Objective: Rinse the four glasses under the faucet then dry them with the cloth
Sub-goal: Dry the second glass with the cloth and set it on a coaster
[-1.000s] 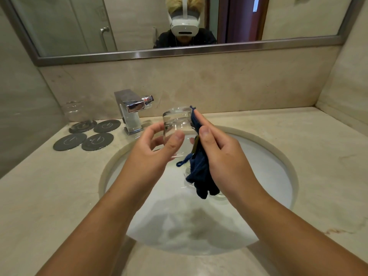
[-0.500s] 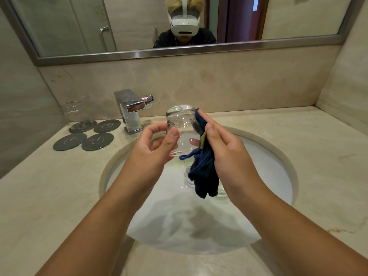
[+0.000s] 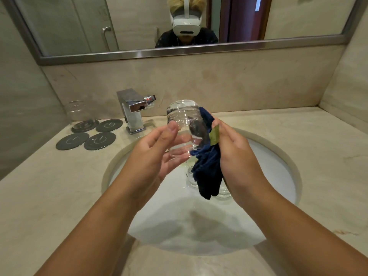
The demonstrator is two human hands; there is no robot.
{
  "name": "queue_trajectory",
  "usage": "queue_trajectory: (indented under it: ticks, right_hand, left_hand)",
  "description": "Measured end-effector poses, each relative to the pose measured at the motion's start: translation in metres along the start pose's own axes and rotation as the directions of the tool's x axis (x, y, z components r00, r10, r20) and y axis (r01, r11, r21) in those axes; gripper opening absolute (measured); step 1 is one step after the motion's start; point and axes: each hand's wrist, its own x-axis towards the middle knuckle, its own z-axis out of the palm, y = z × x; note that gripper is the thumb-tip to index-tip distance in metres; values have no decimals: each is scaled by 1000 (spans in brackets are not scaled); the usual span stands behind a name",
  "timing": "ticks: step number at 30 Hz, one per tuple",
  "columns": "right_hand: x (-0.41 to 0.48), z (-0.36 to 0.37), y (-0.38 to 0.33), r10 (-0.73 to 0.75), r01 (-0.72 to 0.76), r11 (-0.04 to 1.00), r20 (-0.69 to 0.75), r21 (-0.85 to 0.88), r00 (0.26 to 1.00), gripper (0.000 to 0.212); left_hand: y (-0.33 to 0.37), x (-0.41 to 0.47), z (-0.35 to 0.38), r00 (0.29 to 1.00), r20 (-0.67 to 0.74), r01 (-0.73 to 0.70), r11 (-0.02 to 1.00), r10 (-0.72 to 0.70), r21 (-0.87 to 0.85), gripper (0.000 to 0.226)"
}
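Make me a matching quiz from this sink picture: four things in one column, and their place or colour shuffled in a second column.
Column one:
A held glass
B cloth
C faucet
D coasters

Column two:
1 dark grey, on the counter left of the faucet
2 dark blue, gripped by the right hand
3 chrome, at the back left edge of the sink
4 clear, gripped by the left hand above the sink

Pairs: A-4, B-2, C-3, D-1.
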Motion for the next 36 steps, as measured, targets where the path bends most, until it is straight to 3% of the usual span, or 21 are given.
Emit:
queue_trajectory:
  ticks: [5, 10, 14, 19, 22, 25, 29, 31, 34, 36]
  right_hand:
    - [1, 1, 3, 72, -71, 997, -45, 16, 996, 32]
    - [-1, -1, 2, -58, 56, 982, -7, -181, 998, 35]
    - [-4, -1, 3, -110, 118, 956, 43, -270, 993, 37]
    - [0, -1, 0, 11, -10, 998, 24, -63, 1000, 36]
    - [1, 0, 0, 62, -63, 998, 21, 19, 998, 36]
    - [1, -1, 4, 49, -49, 998, -7, -33, 999, 34]
    - [0, -2, 7, -22, 27, 984, 31, -177, 999, 35]
    - [0, -3, 6, -51, 58, 979, 41, -194, 998, 36]
    - [0, -3, 3, -44, 46, 992, 19, -117, 999, 36]
    - [-1, 0, 1, 46, -46, 999, -14, 18, 999, 37]
  left_hand:
    - [-3, 3, 0, 999, -38, 7, 992, -2, 126, 72]
    - [-3, 2, 2, 997, -62, 38, 999, -36, 39, 34]
    - [-4, -1, 3, 999, -39, 33, 994, -29, 108, 49]
    - [-3, -1, 1, 1000, 26, 7, 999, -8, 39, 45]
    - [-5, 1, 1, 999, 23, -27, 997, 26, 69, 68]
    - [-9, 4, 1, 999, -22, -40, 986, 44, 160, 84]
    - [-8, 2, -2, 999, -51, 6, 987, 2, 159, 61]
    - [-5, 2, -3, 999, -45, 21, 993, -16, 117, 61]
    - [-3, 1, -4, 999, -24, 22, 999, -21, 35, 67]
    - [-1, 1, -5, 1000, 5, 24, 999, -23, -40, 65]
